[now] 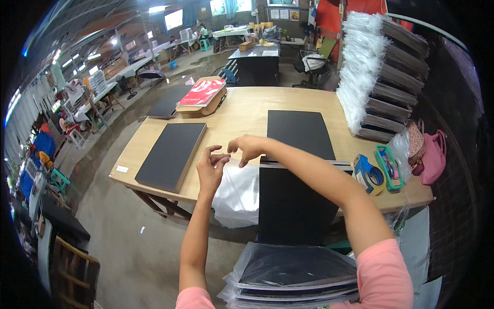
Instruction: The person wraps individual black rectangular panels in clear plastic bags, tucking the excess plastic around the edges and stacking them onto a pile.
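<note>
My left hand [210,172] is pinched at the upper edge of a clear plastic bag [235,198], which droops over the table's near edge. Just to its right, my right hand [249,148] hangs over the table with fingers bent and apart, holding nothing I can see. A black flat panel [293,201] sticks out over the near edge beside the bag, partly under my right forearm. Another black panel [298,129] lies farther back. To the left rests a thicker stack of black sheets [170,154].
On the wooden table [242,105] are a red booklet [200,92] on cardboard, a blue tape dispenser [365,172] and a green basket [389,167]. Bagged black panels [391,72] rise in a tall pile at right. More bagged panels [296,273] stand close to my body.
</note>
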Action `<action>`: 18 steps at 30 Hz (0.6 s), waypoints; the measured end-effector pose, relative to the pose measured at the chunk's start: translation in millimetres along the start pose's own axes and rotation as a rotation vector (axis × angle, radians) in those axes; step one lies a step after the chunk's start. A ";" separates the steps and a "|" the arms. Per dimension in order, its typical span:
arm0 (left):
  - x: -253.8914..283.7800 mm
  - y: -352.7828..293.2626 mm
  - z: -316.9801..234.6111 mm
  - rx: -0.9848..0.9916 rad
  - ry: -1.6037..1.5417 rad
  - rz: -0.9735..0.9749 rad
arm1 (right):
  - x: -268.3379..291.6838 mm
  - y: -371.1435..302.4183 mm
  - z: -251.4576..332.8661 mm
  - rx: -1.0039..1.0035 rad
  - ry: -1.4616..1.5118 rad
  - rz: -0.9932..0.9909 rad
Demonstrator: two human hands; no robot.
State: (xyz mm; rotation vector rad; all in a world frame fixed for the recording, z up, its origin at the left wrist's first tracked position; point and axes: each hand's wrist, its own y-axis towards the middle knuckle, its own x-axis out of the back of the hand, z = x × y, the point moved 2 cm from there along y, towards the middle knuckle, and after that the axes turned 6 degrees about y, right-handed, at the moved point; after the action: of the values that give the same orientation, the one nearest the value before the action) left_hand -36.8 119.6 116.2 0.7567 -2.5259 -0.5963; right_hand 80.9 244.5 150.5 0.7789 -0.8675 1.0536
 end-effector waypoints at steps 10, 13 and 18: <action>7.6 5.2 58.1 -0.032 0.324 0.134 | 1.3 11.3 -11.1 -0.126 0.010 -0.201; -30.1 -11.8 71.3 0.713 -0.934 0.480 | -6.4 22.3 -15.7 0.023 -0.004 -0.147; 39.1 -21.3 -2.8 0.202 -0.218 1.422 | -35.5 13.8 35.2 0.079 0.514 0.745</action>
State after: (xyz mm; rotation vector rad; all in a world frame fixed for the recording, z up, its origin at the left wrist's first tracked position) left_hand -56.3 79.5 118.5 -1.0980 -2.5373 0.1055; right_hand 51.4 204.1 136.6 0.1980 -0.6715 1.8536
